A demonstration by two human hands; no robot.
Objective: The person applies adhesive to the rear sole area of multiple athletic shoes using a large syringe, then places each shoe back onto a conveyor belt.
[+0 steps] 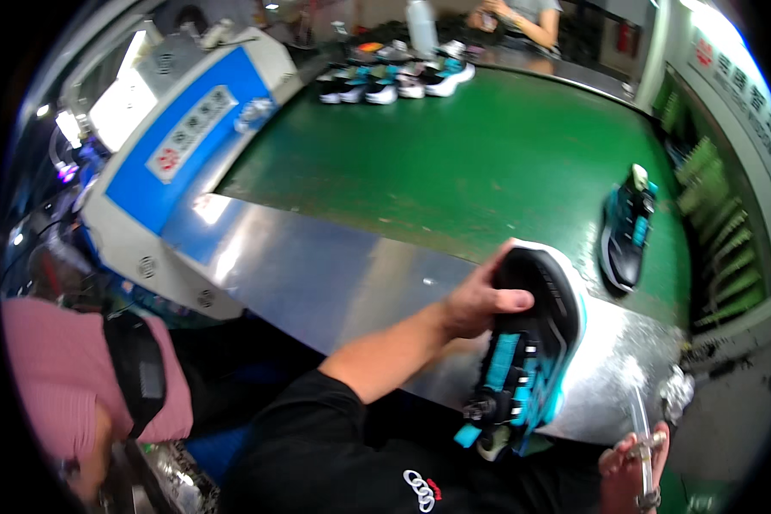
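A: Left hand point(480, 301), how does it grip?
B: Pinching the black shoe point(558, 321) near the toe: thumb flat on the upper, other fingers hidden behind. Shoe held over the near edge of the metal counter point(317, 265), toe up, teal laces hanging low. My reading: a toe-end grip leaves the sole's white edge exposed on the right.
A: Right hand point(630, 469)?
B: Fingers curled about a clear tube tool point(641, 413) with metal fittings, upright, beside the shoe. Pressure: cannot tell.
A: Surface beyond?
B: Scuffed green belt point(488, 146). Single shoe point(627, 231) at right; row of shoes point(381, 87) at the far end, probably lined up for orderly handling.
A: Room?
B: Blue-and-grey machine housing point(176, 141) left, pink-shirted person point(56, 368) near it; another person point(535, 26) at the far end.
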